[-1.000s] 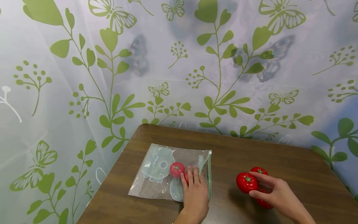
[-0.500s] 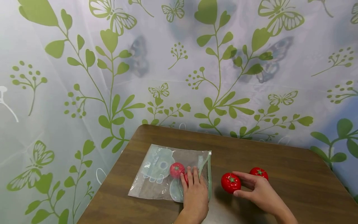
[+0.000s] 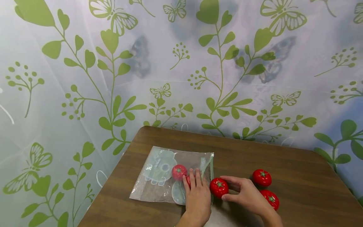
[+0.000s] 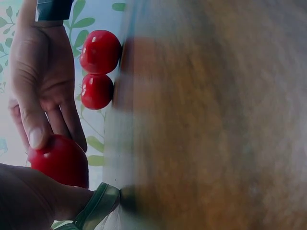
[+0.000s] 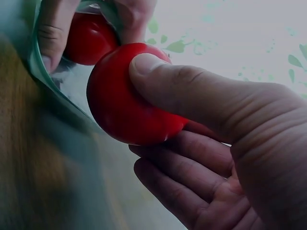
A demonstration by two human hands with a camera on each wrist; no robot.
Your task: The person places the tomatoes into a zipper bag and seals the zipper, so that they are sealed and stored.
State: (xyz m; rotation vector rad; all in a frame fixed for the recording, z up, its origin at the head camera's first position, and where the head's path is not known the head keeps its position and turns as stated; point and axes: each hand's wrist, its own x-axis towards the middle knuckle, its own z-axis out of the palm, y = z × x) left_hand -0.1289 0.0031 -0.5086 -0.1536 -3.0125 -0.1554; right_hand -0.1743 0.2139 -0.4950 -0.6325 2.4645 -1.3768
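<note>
My left hand (image 3: 196, 192) lies over the mouth of a clear zip bag (image 3: 143, 192) with pale green print. Its fingers stretch across the film; the right wrist view shows its thumb (image 5: 52, 36) inside the green-edged opening. Within the bag, one red tomato (image 3: 179, 172) shows through the film, and another tomato (image 5: 90, 40) is partly covered by the left hand. My right hand (image 3: 245, 194) pinches a glossy red tomato (image 3: 219, 187) between thumb and fingers, right at the bag's green edge (image 3: 212, 170).
Two more red tomatoes, a far one (image 3: 262, 177) and a near one (image 3: 270, 199), stand on the brown wooden table (image 3: 227, 154) to the right. Behind the table hangs a pale curtain (image 3: 175, 69) printed with green leaves and butterflies.
My right hand has carried its tomato leftward from beside the other tomatoes to the bag's mouth, uncovering the near tomato. The left hand and bag have stayed in place.
</note>
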